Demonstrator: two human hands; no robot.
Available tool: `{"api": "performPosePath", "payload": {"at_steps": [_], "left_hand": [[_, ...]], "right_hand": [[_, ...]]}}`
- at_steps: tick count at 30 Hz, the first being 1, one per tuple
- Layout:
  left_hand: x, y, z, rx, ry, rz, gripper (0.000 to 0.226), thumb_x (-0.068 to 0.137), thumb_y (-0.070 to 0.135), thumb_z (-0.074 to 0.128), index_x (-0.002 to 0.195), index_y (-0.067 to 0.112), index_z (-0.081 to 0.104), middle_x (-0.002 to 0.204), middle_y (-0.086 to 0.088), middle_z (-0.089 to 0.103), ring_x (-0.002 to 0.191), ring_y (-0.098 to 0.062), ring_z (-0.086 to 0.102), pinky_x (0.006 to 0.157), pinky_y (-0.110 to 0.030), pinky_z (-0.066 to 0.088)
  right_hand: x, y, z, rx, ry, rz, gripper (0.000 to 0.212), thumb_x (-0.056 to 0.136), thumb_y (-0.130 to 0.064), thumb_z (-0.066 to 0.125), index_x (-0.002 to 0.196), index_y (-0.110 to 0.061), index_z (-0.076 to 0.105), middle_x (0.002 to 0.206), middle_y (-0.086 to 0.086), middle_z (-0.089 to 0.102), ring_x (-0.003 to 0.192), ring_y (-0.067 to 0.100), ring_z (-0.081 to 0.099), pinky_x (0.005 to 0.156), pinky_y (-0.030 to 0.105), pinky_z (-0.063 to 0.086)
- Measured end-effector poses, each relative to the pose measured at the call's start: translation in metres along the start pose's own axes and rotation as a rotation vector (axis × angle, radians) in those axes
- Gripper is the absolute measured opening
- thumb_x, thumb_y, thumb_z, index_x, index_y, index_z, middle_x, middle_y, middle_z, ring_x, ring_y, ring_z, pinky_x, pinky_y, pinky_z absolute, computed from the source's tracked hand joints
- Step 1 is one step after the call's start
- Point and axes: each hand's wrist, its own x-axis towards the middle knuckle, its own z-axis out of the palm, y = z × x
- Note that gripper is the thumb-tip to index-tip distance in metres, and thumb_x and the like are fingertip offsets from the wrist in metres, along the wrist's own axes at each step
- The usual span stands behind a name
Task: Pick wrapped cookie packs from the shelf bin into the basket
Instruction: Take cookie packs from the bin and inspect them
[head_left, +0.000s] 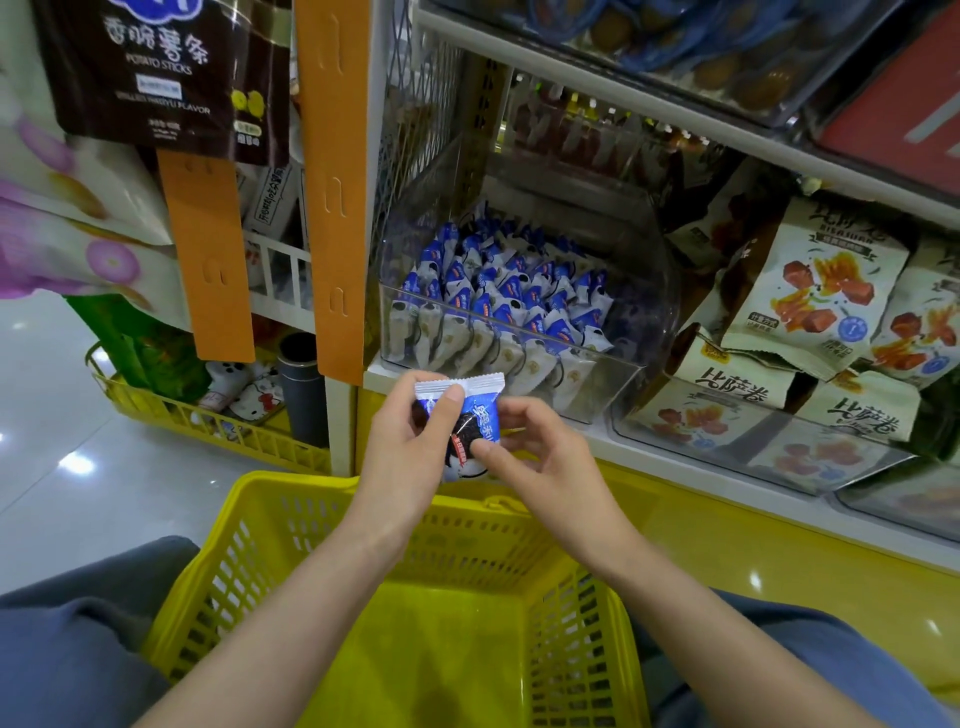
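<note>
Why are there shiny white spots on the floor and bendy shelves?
Head view: ceiling lights glare off the glossy floor; the wide-angle lens bends the shelf edge; the corners blur, while the cookie pack in both hands stays sharp.

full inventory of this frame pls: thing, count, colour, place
cookie pack: one, blue and white, held in both hands above the basket
basket: one, yellow, bottom centre, no packs visible inside
shelf bin: one, clear, middle shelf
packs in bin: many, blue and white, in rows
snack bags: several, cream with orange print, right of the bin
potato stick bag: one, dark brown, hanging top left
hanging strips: two, orange, left of the shelf
second basket: one, yellow, on the floor at left
left hand: fingers on the pack's left side
right hand: fingers on its right edge
</note>
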Motion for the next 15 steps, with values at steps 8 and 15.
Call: {"api": "performPosePath", "payload": {"at_steps": [8,15], "left_hand": [[0.034,0.031,0.001,0.63,-0.088,0.49,0.023,0.096,0.027,0.042,0.115,0.019,0.052,0.105,0.011,0.051,0.097,-0.002,0.046,0.083,-0.017,0.036],[0.076,0.03,0.018,1.153,-0.165,0.583,0.033,0.099,0.037,0.032,0.12,0.018,0.05,0.119,-0.001,0.057,0.11,-0.02,0.048,0.094,-0.031,0.029]], "right_hand": [[0.021,-0.035,-0.081,-0.259,0.215,-0.158,0.028,0.083,-0.018,0.066,0.108,-0.026,0.056,0.099,-0.009,0.063,0.087,0.007,0.062,0.078,0.024,0.052],[0.085,-0.066,-0.117,-0.984,0.199,-0.029,0.035,0.088,-0.025,0.06,0.122,-0.017,0.056,0.11,0.004,0.064,0.091,0.013,0.058,0.077,0.025,0.047]]}}
